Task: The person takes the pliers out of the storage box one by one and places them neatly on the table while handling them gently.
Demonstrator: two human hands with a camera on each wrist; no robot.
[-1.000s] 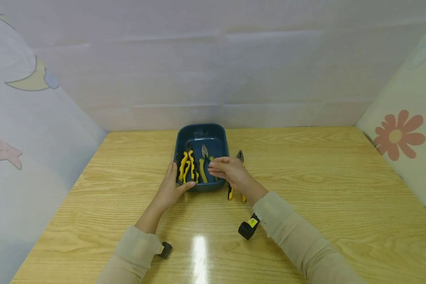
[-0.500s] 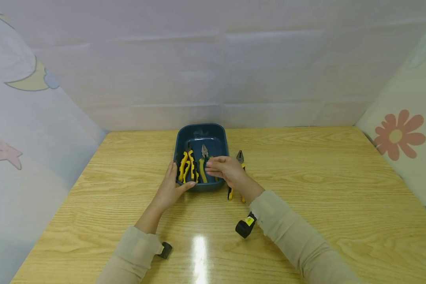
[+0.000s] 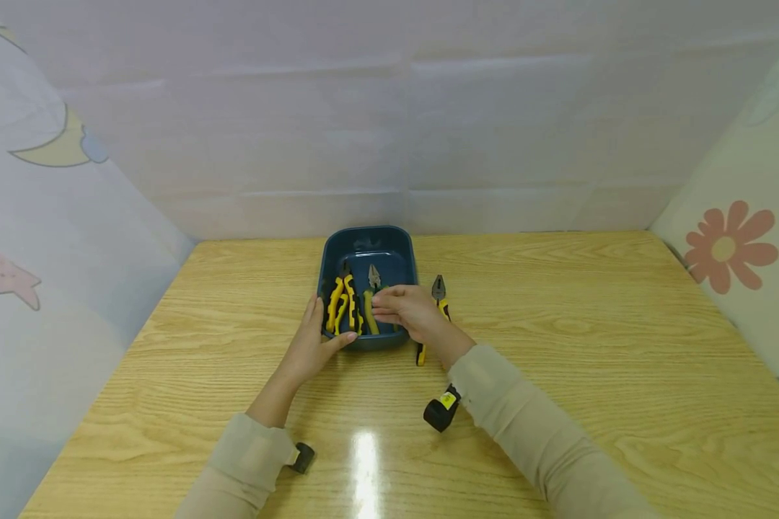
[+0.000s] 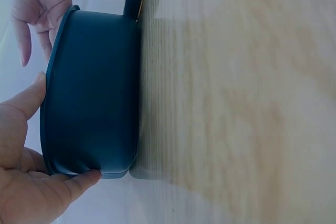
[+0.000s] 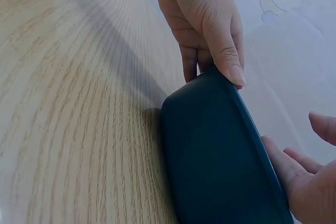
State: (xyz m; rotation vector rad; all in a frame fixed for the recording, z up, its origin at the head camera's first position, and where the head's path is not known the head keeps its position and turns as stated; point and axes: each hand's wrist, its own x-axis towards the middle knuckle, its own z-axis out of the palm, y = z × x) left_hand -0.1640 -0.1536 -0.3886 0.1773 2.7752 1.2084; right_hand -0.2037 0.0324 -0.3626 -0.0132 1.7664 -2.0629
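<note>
A dark blue rectangular bin [image 3: 375,344] sits on the table, tools inside it. My left hand [image 3: 306,352] grips its near left corner, thumb lying over the front rim and fingers along the outer left side. Yellow-and-black pliers [image 3: 351,301] lie at the left inside the bin. Beside them rest combination pliers with olive-yellow handles [image 3: 370,311], their right handle mostly covered by my right hand [image 3: 418,313]. That hand hovers over the bin's right side, fingers extended, holding nothing. Another pair of yellow-and-black pliers [image 3: 438,287] lies on the table just right of the bin, partly under my right wrist.
The wooden table [image 3: 578,324] runs back to a pale cloth-covered wall [image 3: 493,144], with patterned cloth on both sides. A black wrist camera [image 3: 440,414] hangs below my right sleeve, another black camera [image 3: 303,458] beside my left sleeve.
My right hand has drifted slightly left over the bin, uncovering more of the pliers on the table and covering more of the olive-handled pliers. The left hand and bin stay put.
</note>
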